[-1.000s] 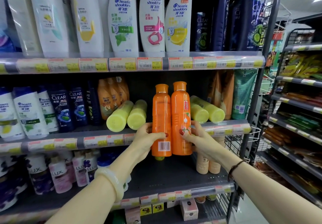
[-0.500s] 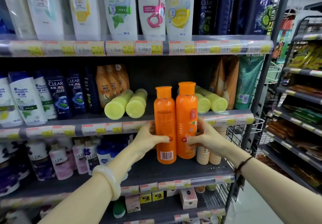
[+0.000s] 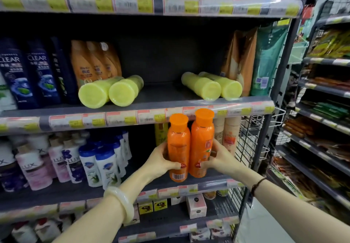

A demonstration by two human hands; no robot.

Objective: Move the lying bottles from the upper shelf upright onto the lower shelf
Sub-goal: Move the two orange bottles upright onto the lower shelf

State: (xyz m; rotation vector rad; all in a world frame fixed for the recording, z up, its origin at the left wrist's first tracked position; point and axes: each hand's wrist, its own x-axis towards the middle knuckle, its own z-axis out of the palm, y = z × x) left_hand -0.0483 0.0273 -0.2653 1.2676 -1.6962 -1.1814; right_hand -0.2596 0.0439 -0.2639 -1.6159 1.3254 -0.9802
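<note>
Two orange bottles stand upright side by side at the front of the lower shelf (image 3: 212, 185). My left hand (image 3: 161, 162) grips the left orange bottle (image 3: 178, 146). My right hand (image 3: 219, 157) grips the right orange bottle (image 3: 202, 142). I cannot tell whether their bases touch the shelf. On the upper shelf (image 3: 166, 93) several yellow-green bottles lie on their sides: one pair at the left (image 3: 111, 91) and one pair at the right (image 3: 212, 86), bases toward me.
Dark CLEAR bottles (image 3: 24, 72) and orange bottles (image 3: 94, 63) stand left on the upper shelf, refill pouches (image 3: 253, 59) at its right. LUX and white shampoo bottles (image 3: 75, 161) fill the lower shelf's left. Beige bottles (image 3: 227, 134) stand behind my right hand. A wire rack (image 3: 322, 95) is right.
Both hands have lowered the two orange bottles from in front of the upper shelf's edge down to the lower shelf's front. The camera has tilted downward.
</note>
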